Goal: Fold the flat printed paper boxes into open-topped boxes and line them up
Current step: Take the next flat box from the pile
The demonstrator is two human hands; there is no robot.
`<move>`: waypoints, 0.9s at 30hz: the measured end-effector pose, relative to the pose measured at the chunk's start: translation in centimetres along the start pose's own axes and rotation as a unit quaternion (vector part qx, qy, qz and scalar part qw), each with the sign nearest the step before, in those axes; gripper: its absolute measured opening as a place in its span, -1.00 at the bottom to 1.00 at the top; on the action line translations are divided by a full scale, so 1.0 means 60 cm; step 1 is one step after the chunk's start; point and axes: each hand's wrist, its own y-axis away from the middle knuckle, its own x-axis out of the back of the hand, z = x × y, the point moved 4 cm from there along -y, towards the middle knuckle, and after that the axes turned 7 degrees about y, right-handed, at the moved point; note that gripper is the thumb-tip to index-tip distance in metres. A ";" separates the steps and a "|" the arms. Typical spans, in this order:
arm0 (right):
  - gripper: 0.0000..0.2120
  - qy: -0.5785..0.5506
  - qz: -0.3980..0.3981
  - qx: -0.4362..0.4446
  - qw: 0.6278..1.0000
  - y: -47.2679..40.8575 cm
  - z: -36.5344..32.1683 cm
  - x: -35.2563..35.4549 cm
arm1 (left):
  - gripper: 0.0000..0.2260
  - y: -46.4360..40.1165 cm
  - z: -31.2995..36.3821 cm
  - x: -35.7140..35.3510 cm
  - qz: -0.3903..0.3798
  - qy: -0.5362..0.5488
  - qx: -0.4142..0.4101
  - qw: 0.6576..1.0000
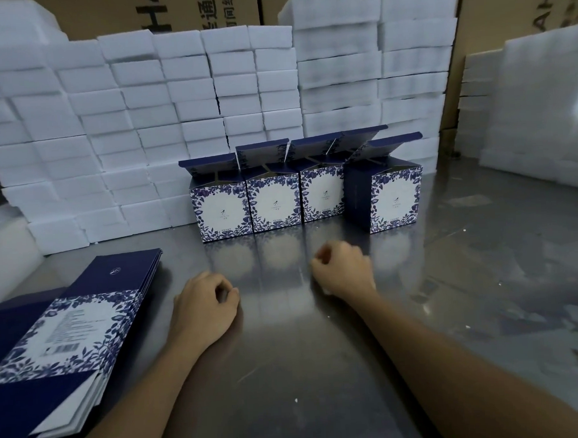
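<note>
Folded boxes (305, 198): four, lids up, lined along the foam-block wall (125, 127) beyond both sets of fingers, likely parked clear of the working patch. Fourth skewed, not flush. Flat stack (63, 344) just outside the left hand (203, 307), within easy reach. Left hand and right hand (344, 271): fingers loosely curled, holding nothing. Bare counter (322, 367) between hands and row; more room past the right fingers.

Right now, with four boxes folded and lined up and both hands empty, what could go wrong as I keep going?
1. The rightmost box sits turned and forward of the other three, so the row may drift crooked.
2. The raised lid flaps lean on the foam blocks behind; a bump could topple either.
3. The stack of flat boxes is fanned beside the left hand; reaching across could slide sheets off.
</note>
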 end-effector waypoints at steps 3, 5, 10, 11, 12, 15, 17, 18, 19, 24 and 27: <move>-0.85 0.023 -0.033 0.081 0.996 0.028 -0.046 -0.027 | -0.84 0.007 -0.004 0.007 0.009 0.017 0.007 1.000; -0.83 0.044 -0.035 0.117 0.992 0.041 -0.067 -0.040 | -0.86 0.017 0.002 0.014 0.003 -0.004 -0.009 1.000; -0.78 0.114 -0.015 0.184 0.976 0.053 -0.093 -0.059 | -0.83 0.059 0.022 0.040 0.032 -0.197 -0.080 0.977; -0.78 0.116 -0.010 0.187 0.975 0.053 -0.094 -0.060 | -0.81 0.060 0.020 0.054 0.042 -0.232 -0.070 0.969; -0.78 0.120 -0.006 0.189 0.975 0.053 -0.094 -0.061 | -0.78 0.059 0.012 0.071 0.049 -0.261 -0.044 0.963; -0.77 0.121 -0.001 0.189 0.975 0.052 -0.093 -0.061 | -0.62 0.049 -0.027 0.131 0.056 -0.314 0.097 0.943; -0.79 0.111 -0.006 0.173 0.979 0.050 -0.092 -0.060 | -0.45 0.050 -0.061 0.159 0.014 -0.327 0.218 0.920; -0.79 0.107 -0.007 0.163 0.981 0.048 -0.091 -0.059 | -0.39 0.053 -0.076 0.166 -0.010 -0.312 0.264 0.913; -0.80 0.105 -0.008 0.155 0.982 0.046 -0.090 -0.058 | -0.36 0.057 -0.087 0.170 -0.027 -0.288 0.295 0.911; -0.86 0.081 -0.016 0.131 0.988 0.042 -0.081 -0.055 | -0.39 0.054 -0.097 0.175 -0.057 -0.250 0.310 0.916; -0.89 0.059 -0.023 0.133 0.989 0.044 -0.083 -0.052 | -0.46 0.053 -0.091 0.178 -0.038 -0.255 0.292 0.921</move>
